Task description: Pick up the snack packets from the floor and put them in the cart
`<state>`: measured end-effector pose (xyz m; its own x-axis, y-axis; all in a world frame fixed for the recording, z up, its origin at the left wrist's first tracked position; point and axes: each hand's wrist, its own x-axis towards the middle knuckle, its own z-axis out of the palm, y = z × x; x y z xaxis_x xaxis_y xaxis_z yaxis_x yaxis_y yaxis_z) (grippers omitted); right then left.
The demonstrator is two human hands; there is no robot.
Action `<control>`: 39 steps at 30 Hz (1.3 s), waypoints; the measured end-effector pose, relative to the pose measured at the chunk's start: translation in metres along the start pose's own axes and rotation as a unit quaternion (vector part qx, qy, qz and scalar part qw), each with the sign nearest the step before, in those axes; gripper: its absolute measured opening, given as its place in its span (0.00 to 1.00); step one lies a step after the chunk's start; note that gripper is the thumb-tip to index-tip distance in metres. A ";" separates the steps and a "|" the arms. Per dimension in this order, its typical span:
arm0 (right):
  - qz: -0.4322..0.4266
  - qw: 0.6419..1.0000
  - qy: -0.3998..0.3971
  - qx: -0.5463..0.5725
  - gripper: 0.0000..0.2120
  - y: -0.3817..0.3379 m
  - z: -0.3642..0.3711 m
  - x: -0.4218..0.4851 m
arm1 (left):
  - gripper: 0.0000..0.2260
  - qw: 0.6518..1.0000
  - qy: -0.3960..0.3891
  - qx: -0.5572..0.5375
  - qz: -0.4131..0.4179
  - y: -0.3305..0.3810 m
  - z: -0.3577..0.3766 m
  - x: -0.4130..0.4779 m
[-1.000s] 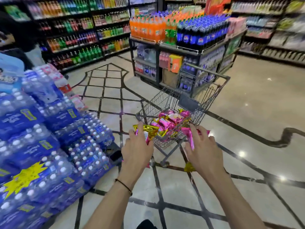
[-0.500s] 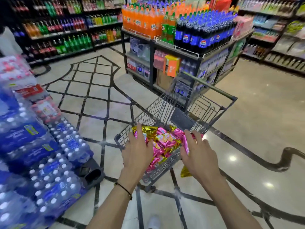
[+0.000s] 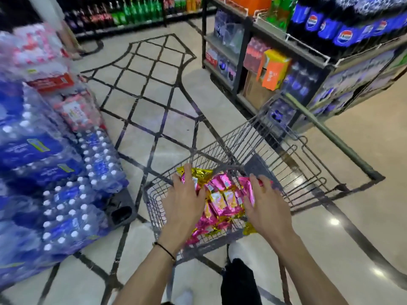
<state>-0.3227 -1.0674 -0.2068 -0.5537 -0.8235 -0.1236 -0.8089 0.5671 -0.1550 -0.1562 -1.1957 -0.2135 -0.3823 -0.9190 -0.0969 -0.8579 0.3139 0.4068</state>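
Grip first: right hand (image 3: 267, 208) is clamped on a pink packet (image 3: 247, 187), as far as we can see. The packet runs under the palm and its gold end pokes out below the hand, at the cart's near rim. Left hand (image 3: 187, 205) lies fingers splayed over a gold-topped packet (image 3: 200, 173); we cannot tell if that grip is clamped or just resting flat on it. A thin black band (image 3: 165, 249) sits on the left wrist.

Both hands are over the near end of the wire cart (image 3: 286, 150). Between them we see the pile of snack packets (image 3: 224, 199), pink and gold foil, already lying in the cart's basket. The cart's handle bar (image 3: 334, 139) is at the far right end, away from us.

Around it: tiled floor (image 3: 154, 102) with a dark line pattern. Shrink-wrapped water bottle packs (image 3: 72, 205) are stacked along the left, near the cart but not touching it. A shelf rack (image 3: 326, 60) stands beyond the cart at upper right, with dark cola bottles (image 3: 345, 36) on top and an orange carton (image 3: 273, 71) lower down. A white shoe (image 3: 236, 247) and a dark trouser leg (image 3: 240, 280) show below the cart's near edge. The frame edges are motion-blurred, so we cannot read labels there.
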 end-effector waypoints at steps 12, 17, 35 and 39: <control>-0.131 0.977 -0.166 -0.027 0.30 0.089 0.086 0.186 | 0.36 0.978 -0.046 0.006 -0.201 0.052 0.152 0.072; -0.141 0.970 -0.197 -0.025 0.30 0.093 0.143 0.224 | 0.36 0.972 -0.056 0.028 -0.225 0.040 0.203 0.100; -0.098 0.950 -0.297 -0.011 0.36 0.126 0.328 0.252 | 0.41 0.933 -0.143 0.054 -0.327 0.009 0.342 0.107; -0.079 0.950 -0.303 -0.010 0.37 0.128 0.330 0.244 | 0.41 0.934 -0.143 0.035 -0.325 0.009 0.346 0.102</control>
<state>-0.4964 -1.1912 -0.5805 -0.2138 -0.7357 -0.6426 -0.8798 0.4309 -0.2006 -0.3216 -1.2044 -0.5345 0.1595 -0.8227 -0.5457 -0.9570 -0.2644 0.1190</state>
